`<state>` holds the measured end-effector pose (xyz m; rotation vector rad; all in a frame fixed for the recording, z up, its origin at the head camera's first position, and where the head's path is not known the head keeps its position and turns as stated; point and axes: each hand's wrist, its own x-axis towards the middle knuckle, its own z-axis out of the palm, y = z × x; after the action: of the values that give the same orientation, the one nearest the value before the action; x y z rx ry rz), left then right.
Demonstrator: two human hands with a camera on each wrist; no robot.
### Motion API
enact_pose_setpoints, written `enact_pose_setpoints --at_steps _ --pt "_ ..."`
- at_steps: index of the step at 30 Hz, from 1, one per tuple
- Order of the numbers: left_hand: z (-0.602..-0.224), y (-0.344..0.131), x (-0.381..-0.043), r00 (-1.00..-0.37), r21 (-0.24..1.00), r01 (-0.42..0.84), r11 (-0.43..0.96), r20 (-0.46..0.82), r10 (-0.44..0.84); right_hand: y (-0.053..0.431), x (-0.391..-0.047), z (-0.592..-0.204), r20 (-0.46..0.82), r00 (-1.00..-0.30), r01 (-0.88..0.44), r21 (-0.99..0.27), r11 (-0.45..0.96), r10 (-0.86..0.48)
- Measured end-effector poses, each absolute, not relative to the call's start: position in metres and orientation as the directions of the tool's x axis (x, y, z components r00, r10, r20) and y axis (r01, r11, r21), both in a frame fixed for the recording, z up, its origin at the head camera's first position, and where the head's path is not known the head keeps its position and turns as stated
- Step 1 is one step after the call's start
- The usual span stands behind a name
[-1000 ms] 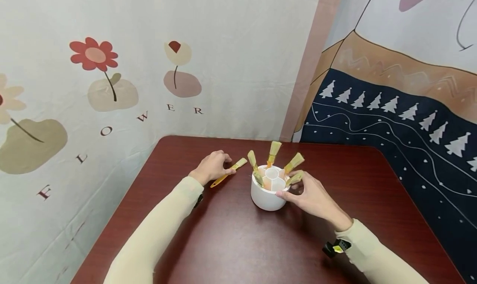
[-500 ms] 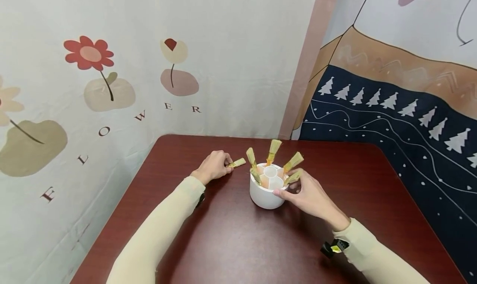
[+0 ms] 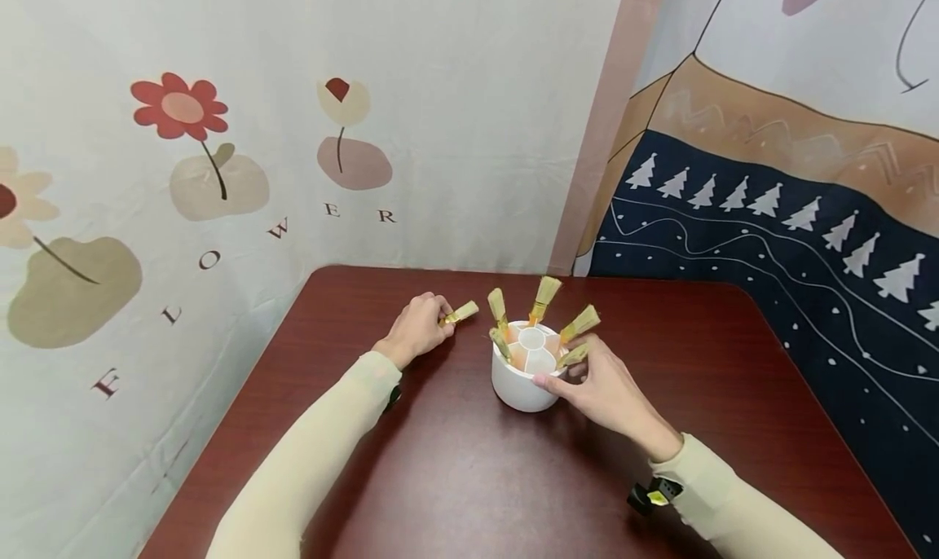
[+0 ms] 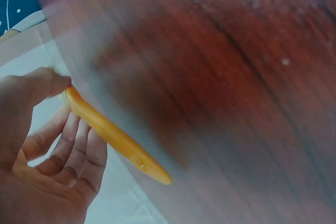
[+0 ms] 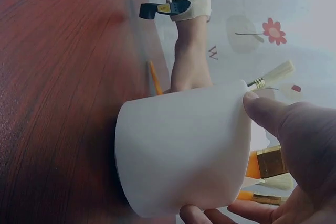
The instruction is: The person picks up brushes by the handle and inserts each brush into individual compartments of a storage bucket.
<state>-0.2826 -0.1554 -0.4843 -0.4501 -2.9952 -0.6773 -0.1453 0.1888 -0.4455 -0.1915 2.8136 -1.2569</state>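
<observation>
Thumb and fingers of my left hand (image 3: 420,328) pinch a flat paintbrush near its metal collar. Its pale bristles (image 3: 464,310) point right in the head view, and its yellow-orange handle (image 4: 115,137) shows fully in the left wrist view, apart from its shadow on the table. My right hand (image 3: 612,388) grips the rim and side of a white round brush holder (image 3: 524,389), thumb at the front. The holder stands upright and is divided into compartments round a central ring. Several paintbrushes (image 3: 544,298) stand in it, bristles up, leaning outward; the front compartment shows no brush.
A dark red wooden table (image 3: 469,477) carries the holder. Behind it hangs a pale cloth (image 3: 469,135) with printed flowers, and at the right a navy cloth (image 3: 704,233) with printed trees. Each wrist wears a dark strap, such as the right strap (image 3: 656,494).
The paintbrush lay on the table beside my left hand; now the fingers pinch it, and its bristles have shifted slightly left and up. My right hand stays on the holder.
</observation>
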Motion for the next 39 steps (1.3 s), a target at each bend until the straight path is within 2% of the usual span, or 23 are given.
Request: enact_pose_setpoints --at_steps 6,15,32,39 --pt "-0.478 -0.156 -0.278 -0.960 0.470 0.269 0.841 0.202 0.195 0.185 -0.143 -0.444 0.013 -0.991 -0.101 -0.730 0.676 -0.135" --pt "-0.463 -0.151 -0.266 -0.931 0.540 0.283 0.793 0.352 0.092 0.192 -0.144 -0.444 0.002 -0.988 -0.108 -0.732 0.673 -0.157" --pt "-0.435 -0.135 -0.237 -0.879 0.629 0.390 0.672 0.472 0.068 0.215 -0.166 -0.457 0.052 -0.944 -0.248 -0.765 0.594 -0.327" --pt "-0.423 -0.127 -0.225 -0.835 0.648 0.467 0.602 0.547 0.059 0.221 -0.176 -0.459 -0.002 -0.936 -0.226 -0.762 0.607 -0.352"
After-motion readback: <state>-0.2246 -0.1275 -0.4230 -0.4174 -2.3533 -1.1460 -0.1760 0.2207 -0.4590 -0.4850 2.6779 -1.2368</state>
